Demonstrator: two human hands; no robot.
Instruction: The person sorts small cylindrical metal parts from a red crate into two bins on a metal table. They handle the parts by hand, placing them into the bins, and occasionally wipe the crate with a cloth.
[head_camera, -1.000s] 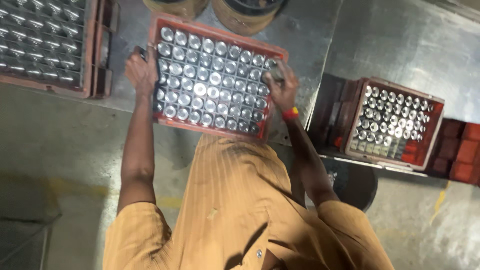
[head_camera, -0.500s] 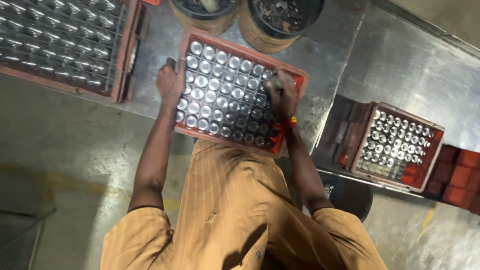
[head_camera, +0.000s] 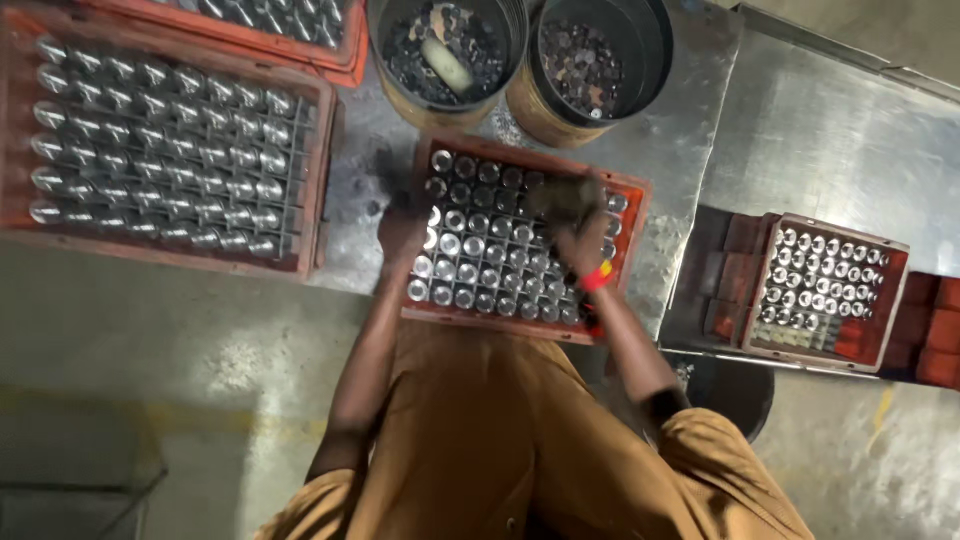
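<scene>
**Crate position relative to my hands**

The red crate (head_camera: 632, 215) sits directly ahead of me on the metal table (head_camera: 830, 140), its near edge against my waist. It is packed with rows of upright shiny metal cylinders (head_camera: 478, 248), open ends facing up. The crate's long axis runs left to right across my body, turned slightly so the right end lies a little farther from me than the left.

My left hand (head_camera: 403, 222) is at the crate's left wall, over the leftmost column of cylinders. It is blurred, so I cannot tell whether the fingers are closed on the wall or only resting there.

My right hand (head_camera: 568, 203) lies over the cylinders in the right-centre of the crate, toward the far rim, wrist marked by a red band (head_camera: 597, 276). It is also blurred; I cannot tell whether it is closed on anything. This hand is the one farther into the crate, and the far right corner is nearer to it than to the left hand.

Beyond the crate's far edge stand two round tubs (head_camera: 520, 105) holding small dark parts. To my left lies a larger crate (head_camera: 318, 200) with cylinders lying on their sides. To my right, lower down and well apart, is a third filled crate (head_camera: 885, 320).
</scene>
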